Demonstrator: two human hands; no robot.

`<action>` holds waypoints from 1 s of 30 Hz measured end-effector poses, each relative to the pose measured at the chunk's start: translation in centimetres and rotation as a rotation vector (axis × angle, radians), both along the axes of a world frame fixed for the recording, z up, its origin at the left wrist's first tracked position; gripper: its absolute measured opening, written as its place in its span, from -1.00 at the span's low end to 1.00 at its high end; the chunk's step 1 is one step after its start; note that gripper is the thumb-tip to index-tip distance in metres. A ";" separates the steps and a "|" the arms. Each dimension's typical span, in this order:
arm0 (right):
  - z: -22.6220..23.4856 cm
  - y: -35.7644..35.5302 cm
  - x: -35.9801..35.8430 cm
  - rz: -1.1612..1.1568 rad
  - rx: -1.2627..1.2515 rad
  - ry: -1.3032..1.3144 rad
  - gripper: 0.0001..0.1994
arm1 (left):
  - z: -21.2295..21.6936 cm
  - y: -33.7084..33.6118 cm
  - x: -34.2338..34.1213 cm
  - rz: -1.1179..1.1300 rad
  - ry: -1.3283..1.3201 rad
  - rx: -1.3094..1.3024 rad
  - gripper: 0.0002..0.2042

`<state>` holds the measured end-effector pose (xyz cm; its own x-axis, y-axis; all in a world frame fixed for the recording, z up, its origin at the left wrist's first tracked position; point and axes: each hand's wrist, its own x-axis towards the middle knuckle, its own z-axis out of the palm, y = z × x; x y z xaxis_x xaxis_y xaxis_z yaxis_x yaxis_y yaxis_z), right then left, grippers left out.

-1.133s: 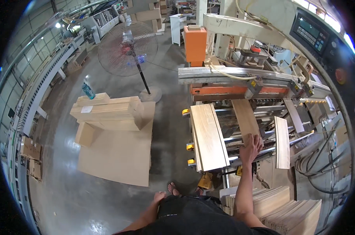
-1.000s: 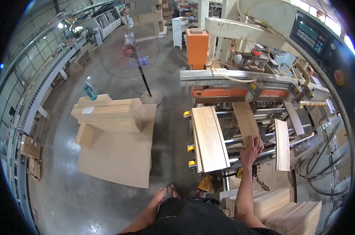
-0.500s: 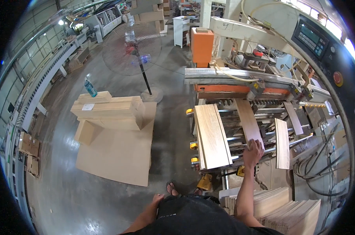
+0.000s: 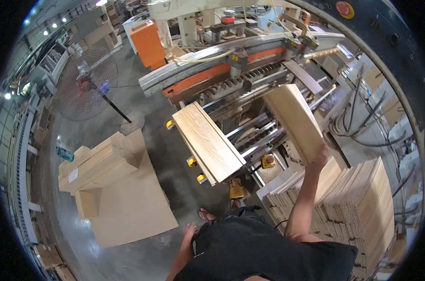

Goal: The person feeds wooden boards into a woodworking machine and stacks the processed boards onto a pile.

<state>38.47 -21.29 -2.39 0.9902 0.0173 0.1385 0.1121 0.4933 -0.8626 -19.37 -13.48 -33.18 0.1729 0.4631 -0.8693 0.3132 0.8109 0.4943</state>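
My right hand [image 4: 318,157] is closed on the near end of a wooden board [image 4: 289,119], raised and tilted over the machine bed. A pale second edge along its right side may be another board; I cannot tell. My left hand [image 4: 190,230] hangs low beside my body, its fingers loosely bent and nothing visible in them. Pale wooden boards [image 4: 207,143] lie overlapping on the left side of the machine bed. Another narrow board [image 4: 304,76] rests at the bed's far right.
Tall stacks of boards [image 4: 362,206] stand at my right. Left of me, long wooden pieces [image 4: 97,161] lie on a cardboard sheet [image 4: 132,210], beside a pedestal fan [image 4: 88,84]. A dark control panel [image 4: 381,28] overhangs the right. Cables [image 4: 362,117] loop beside the machine.
My right hand has lifted the board off the bed and drawn it rightward. The short pale board at the bed's right no longer shows separately. The view has turned right.
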 end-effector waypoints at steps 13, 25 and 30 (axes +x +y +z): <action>-11.8 -3.0 14.9 0.172 -0.029 0.266 -0.53 | 2.4 2.8 3.5 0.075 0.114 0.093 -0.66; 0.8 8.0 3.9 -0.708 -1.070 -0.265 -0.31 | 1.5 -2.8 -0.3 0.206 0.123 0.111 -0.74; 5.9 16.5 -11.5 0.579 -1.104 -0.539 -0.41 | 4.4 -4.2 -0.3 0.087 0.117 0.208 -0.72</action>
<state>26.96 -4.82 3.54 0.6307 0.7621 0.1462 0.5724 -0.3296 -0.7508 -19.62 -17.64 -28.82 0.0281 0.6430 -0.7653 0.3119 0.7218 0.6179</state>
